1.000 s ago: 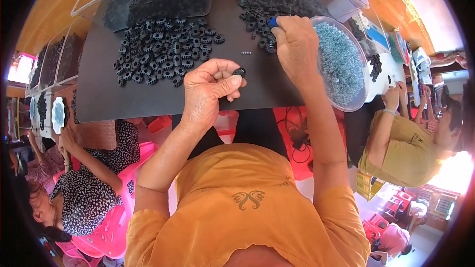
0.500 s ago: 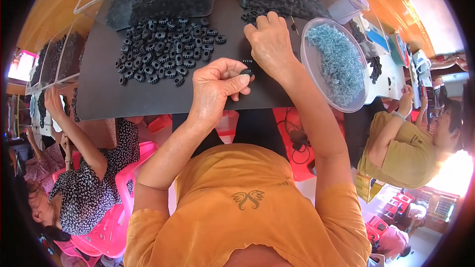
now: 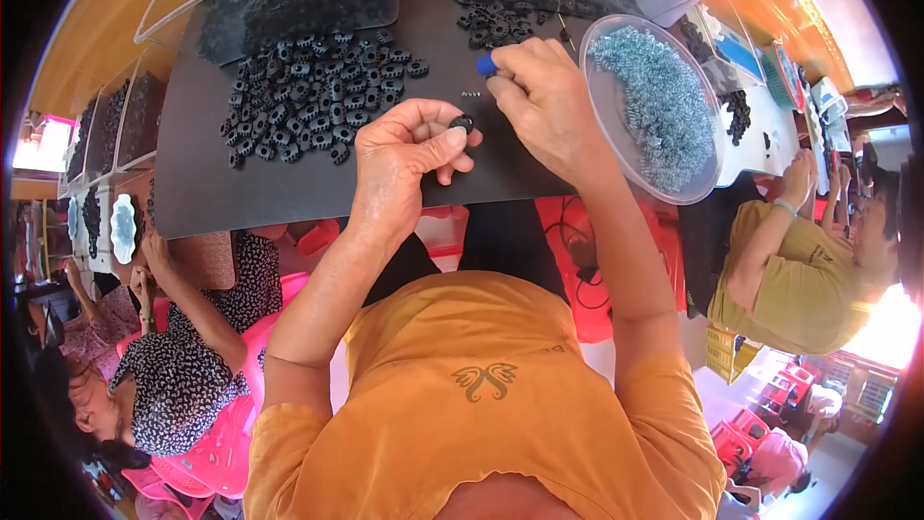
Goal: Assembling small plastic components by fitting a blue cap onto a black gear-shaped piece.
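- While our left hand [image 3: 409,149] pinches the black ring [image 3: 462,122], we hold it steady, hole up.
- Right hand [image 3: 544,101], closed on blue-tipped tool [image 3: 486,65], comes in straight, w/o jabbing.

A left hand [image 3: 409,159] pinches a small black ring [image 3: 462,122] over a black mat [image 3: 289,188], while the right hand [image 3: 544,101] grips a blue-handled tool [image 3: 486,65] beside a clear bowl [image 3: 616,149] of pale springs.

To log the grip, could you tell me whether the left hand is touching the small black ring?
Touching: the head view shows the left hand pinching the black ring between thumb and fingertip.
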`<action>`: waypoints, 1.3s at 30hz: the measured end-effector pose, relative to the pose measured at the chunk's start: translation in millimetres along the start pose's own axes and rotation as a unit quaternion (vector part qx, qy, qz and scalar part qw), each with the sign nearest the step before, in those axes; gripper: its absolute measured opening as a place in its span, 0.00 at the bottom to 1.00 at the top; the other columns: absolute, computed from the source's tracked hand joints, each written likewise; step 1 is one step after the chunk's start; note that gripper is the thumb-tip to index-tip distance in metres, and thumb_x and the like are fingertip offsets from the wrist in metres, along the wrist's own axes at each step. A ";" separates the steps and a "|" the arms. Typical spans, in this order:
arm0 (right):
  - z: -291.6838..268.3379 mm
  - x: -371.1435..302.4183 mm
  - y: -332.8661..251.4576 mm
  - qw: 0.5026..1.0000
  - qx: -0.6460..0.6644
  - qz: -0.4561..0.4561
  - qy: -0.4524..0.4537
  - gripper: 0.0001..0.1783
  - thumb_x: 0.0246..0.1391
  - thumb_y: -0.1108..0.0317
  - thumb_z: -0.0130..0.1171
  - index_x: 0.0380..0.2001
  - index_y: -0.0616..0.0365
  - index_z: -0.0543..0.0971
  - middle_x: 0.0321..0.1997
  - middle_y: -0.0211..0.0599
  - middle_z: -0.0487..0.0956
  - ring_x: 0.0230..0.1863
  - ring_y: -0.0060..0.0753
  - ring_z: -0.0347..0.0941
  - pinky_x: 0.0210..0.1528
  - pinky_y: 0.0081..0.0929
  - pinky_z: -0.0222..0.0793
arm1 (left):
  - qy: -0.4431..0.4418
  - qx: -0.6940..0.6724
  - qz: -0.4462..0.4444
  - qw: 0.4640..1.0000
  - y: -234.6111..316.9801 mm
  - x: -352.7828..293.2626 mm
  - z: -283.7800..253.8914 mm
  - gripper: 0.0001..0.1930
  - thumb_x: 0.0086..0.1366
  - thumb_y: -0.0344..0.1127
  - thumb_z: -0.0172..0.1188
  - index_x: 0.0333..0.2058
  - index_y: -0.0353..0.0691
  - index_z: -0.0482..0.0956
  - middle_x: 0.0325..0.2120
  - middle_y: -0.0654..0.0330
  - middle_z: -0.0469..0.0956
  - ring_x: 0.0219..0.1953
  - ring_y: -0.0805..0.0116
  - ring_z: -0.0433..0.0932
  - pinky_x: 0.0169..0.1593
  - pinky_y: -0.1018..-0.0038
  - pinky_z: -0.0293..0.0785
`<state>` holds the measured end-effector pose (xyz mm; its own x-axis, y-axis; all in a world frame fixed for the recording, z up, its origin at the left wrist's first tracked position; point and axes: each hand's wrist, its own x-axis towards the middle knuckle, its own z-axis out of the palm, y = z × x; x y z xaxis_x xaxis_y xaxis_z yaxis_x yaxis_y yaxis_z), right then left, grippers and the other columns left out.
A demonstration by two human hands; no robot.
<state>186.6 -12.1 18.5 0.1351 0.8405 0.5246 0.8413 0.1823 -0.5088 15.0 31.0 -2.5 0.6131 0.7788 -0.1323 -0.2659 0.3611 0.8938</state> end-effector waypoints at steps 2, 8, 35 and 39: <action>-1.5 -8.4 0.2 0.988 0.121 0.095 -0.010 0.08 0.42 0.77 0.58 0.31 0.60 0.78 0.29 0.38 0.75 0.33 0.34 0.71 0.37 0.30 0.67 | -0.004 -0.006 -0.002 1.000 -0.6 1.7 0.9 0.06 0.59 0.24 0.58 0.35 0.30 0.75 0.29 0.52 0.80 0.24 0.73 0.77 0.25 0.82 0.68; -11.4 -17.3 -8.6 0.876 0.412 0.251 0.001 0.07 0.49 0.75 0.60 0.34 0.62 0.78 0.30 0.28 0.77 0.30 0.14 0.69 0.32 0.15 0.63 | 0.007 0.061 0.024 0.998 0.6 13.9 10.1 0.05 0.59 0.24 0.58 0.35 0.31 0.75 0.29 0.53 0.81 0.25 0.73 0.79 0.26 0.83 0.69; -7.0 -35.0 -33.7 0.898 0.395 0.195 0.003 0.08 0.51 0.84 0.56 0.36 0.68 0.76 0.32 0.34 0.76 0.32 0.22 0.73 0.36 0.19 0.70 | 0.002 0.009 0.036 0.999 3.4 -12.2 7.7 0.07 0.58 0.23 0.60 0.36 0.30 0.77 0.24 0.59 0.79 0.21 0.79 0.73 0.25 0.84 0.69; -11.4 -33.6 -32.8 0.921 0.333 0.196 -0.046 0.08 0.49 0.85 0.56 0.34 0.67 0.75 0.33 0.32 0.75 0.33 0.18 0.71 0.37 0.17 0.69 | 0.002 0.035 0.028 0.999 2.1 -15.3 6.2 0.07 0.58 0.25 0.60 0.36 0.31 0.76 0.23 0.60 0.78 0.21 0.80 0.72 0.25 0.85 0.69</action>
<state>160.4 -52.2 25.4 0.2902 0.9422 0.1673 0.2248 0.1028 -0.9690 9.7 16.7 4.1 0.5955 0.7991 -0.0832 -0.2468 0.2805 0.9276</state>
